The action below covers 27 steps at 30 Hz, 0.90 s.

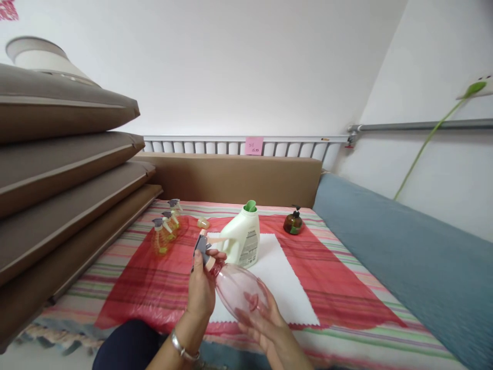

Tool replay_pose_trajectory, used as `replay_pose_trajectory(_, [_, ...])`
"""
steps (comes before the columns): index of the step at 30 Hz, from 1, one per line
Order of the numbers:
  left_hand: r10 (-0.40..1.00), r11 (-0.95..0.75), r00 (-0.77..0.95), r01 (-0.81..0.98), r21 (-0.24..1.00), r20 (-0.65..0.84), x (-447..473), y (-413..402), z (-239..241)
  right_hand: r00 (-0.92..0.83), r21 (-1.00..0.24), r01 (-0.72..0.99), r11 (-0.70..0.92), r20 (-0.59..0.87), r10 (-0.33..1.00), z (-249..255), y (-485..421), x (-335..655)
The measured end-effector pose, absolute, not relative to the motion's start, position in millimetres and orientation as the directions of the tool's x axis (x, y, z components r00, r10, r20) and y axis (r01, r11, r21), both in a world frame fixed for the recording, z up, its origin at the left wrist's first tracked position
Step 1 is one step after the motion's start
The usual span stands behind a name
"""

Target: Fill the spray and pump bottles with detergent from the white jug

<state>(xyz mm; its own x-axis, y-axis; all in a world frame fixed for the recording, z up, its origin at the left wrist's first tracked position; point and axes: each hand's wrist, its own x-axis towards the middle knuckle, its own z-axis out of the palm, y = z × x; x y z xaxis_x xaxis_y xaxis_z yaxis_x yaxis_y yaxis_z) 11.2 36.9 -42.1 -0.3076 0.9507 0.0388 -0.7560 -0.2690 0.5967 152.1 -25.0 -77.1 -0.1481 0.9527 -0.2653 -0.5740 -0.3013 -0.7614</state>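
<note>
A clear pink spray bottle point(239, 290) lies tilted across both my hands, its grey and peach trigger head pointing to the upper left. My left hand point(202, 282) grips that trigger head and neck. Around the bottle's lower body, fingers curled under and behind it, is my right hand point(269, 324). Just behind stands a large pale detergent jug point(242, 239) with a green spout in its open mouth, on a white sheet with a zigzag edge point(285, 277). Near the jug's left side a small beige cap point(203, 223) rests on the red plastic sheet point(154, 288).
Several yellow-tinted spray bottles point(160, 239) stand at the left. A brown pump bottle point(293, 223) is at the back right. Stacked cushions point(69, 174) rise on the left, a blue padded bolster point(385, 257) runs along the right, and a brown cushion point(231, 180) leans behind.
</note>
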Motion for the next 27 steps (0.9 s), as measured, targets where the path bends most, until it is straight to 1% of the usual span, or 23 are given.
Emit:
replay_pose_trajectory(4, [0.952,-0.253,-0.307,-0.761,0.597,0.011,10,38,-44,-0.170,-0.790,-0.525,-0.318,-0.269,0.948,-80,-24,154])
replay_pose_trajectory(7, [0.955,-0.242,-0.295,-0.756,0.608,0.015,11,39,-47,-0.241,-0.793,-0.449,-0.412,-0.337,0.910,-87,-19,156])
replay_pose_trajectory(10, [0.962,-0.228,-0.271,-0.746,0.626,0.028,12,38,-48,-0.388,-0.716,-0.384,-0.583,-0.448,0.806,-95,-16,158])
replay_pose_trajectory(11, [0.961,-0.233,-0.274,-0.738,0.633,0.034,12,37,-49,-0.434,-0.685,-0.381,-0.622,-0.461,0.774,-96,-15,158])
replay_pose_trajectory(13, [0.955,-0.247,-0.293,-0.717,0.652,0.040,13,36,-49,-0.482,-0.647,-0.400,-0.649,-0.454,0.750,-97,-15,158])
replay_pose_trajectory(18, [0.948,-0.241,-0.317,-0.665,0.707,0.026,11,33,-51,-0.473,-0.612,-0.501,-0.612,-0.398,0.786,-94,-19,159])
replay_pose_trajectory(20, [0.947,-0.239,-0.318,-0.623,0.745,0.038,9,33,-53,-0.473,-0.621,-0.520,-0.587,-0.363,0.803,-94,-20,159])
replay_pose_trajectory(23, [0.936,-0.264,-0.345,-0.553,0.790,0.072,7,34,-54,-0.418,-0.689,-0.530,-0.495,-0.296,0.859,-97,-21,160])
replay_pose_trajectory(27, [0.916,-0.297,-0.388,-0.496,0.816,0.098,4,33,-52,-0.262,-0.775,-0.532,-0.341,-0.232,0.937,-102,-22,161])
